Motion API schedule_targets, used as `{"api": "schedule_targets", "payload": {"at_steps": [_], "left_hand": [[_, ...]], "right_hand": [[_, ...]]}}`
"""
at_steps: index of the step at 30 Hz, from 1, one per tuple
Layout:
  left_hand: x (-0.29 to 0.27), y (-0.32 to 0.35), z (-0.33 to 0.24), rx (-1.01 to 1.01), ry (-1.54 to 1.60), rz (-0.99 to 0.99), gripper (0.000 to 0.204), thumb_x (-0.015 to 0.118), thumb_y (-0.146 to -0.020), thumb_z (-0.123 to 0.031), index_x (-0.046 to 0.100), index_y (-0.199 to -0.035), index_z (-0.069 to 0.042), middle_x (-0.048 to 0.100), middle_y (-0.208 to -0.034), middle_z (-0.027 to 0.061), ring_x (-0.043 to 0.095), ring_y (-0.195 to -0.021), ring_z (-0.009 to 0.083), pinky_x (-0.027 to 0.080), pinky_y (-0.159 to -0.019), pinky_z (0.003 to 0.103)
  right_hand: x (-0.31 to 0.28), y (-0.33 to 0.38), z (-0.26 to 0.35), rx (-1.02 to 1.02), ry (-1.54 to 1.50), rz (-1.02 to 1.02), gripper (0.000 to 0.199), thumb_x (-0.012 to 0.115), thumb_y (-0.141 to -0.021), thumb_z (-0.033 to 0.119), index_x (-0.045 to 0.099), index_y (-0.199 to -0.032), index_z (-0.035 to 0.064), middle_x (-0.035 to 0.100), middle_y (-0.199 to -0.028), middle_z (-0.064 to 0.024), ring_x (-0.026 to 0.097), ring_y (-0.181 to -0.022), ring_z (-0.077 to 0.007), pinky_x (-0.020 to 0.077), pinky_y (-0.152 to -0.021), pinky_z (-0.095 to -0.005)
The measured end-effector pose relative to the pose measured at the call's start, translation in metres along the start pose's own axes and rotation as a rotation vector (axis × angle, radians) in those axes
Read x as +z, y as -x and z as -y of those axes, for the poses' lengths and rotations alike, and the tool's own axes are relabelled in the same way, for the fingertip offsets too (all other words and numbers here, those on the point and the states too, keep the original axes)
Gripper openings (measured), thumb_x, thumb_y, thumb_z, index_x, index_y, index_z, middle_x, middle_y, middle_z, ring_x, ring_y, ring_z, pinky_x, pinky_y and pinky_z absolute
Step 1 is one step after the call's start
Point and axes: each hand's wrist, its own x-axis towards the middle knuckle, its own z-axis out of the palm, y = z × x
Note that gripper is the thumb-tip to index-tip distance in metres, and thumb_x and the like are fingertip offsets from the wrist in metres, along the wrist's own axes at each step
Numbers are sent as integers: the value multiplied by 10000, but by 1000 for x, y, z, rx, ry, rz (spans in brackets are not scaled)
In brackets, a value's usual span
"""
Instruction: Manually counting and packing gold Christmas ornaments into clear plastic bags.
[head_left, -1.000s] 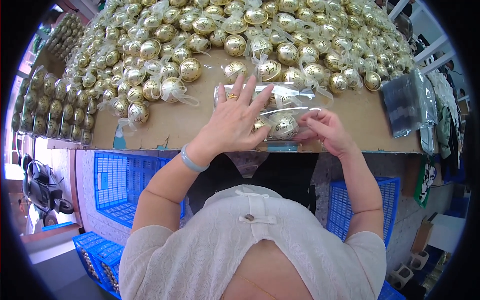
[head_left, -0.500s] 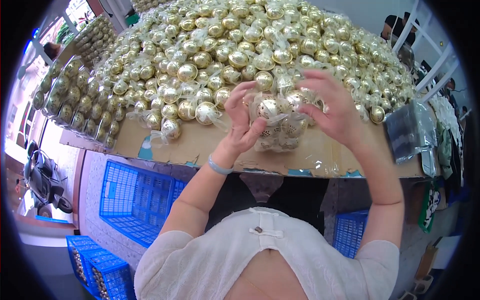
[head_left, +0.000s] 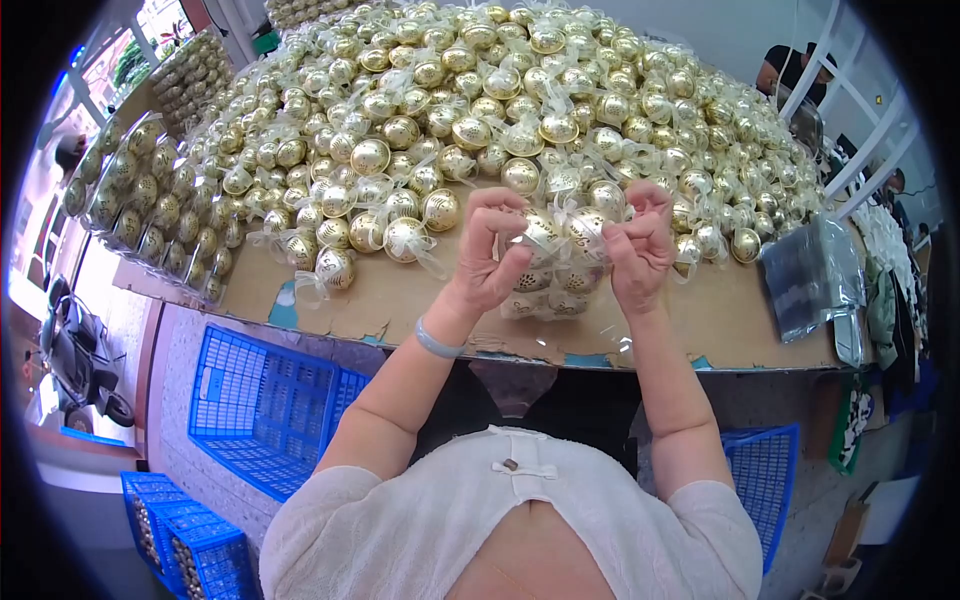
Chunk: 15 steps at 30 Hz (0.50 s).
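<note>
My left hand (head_left: 487, 255) and my right hand (head_left: 638, 245) hold up a clear plastic bag (head_left: 555, 262) filled with several gold ball-shaped bells. Both hands pinch the bag's top edge, one at each side, and the bag hangs between them just above the cardboard tabletop (head_left: 420, 300). Behind it a large heap of gold bells (head_left: 480, 110), each wrapped in clear film, covers most of the table. A pale band sits on my left wrist.
Filled packs of gold bells (head_left: 150, 200) lie in rows at the table's left. A dark stack of flat bags (head_left: 805, 275) rests at the right edge. Blue plastic crates (head_left: 265, 410) stand on the floor below. Another person (head_left: 775, 70) is at the far right.
The bag lay flat on the table under both hands a second ago. Both hands have since lifted it and closed on its top edge.
</note>
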Motion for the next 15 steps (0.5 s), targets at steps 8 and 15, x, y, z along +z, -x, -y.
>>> {"api": "schedule_targets", "payload": {"at_steps": [8,15], "left_hand": [[19,-27,-23,-87,281,-199,173,600,-818,-90,489,-948,-65,502,-1032,111,520,-1022,307,383,-894,402],[12,-20,-17,8,131,-205,123,555,-845,-90,505,-747,-34,524,-882,80,521,-1008,282,404,-830,374]], "right_hand": [[10,0,13,129,-158,-137,149,611,-717,-52,550,-749,80,429,-988,-56,460,-966,-170,396,-869,-334],[-10,-53,59,248,343,601,40,586,-746,27,598,-783,29,503,-892,-63,512,-860,-176,429,-757,-309]]}}
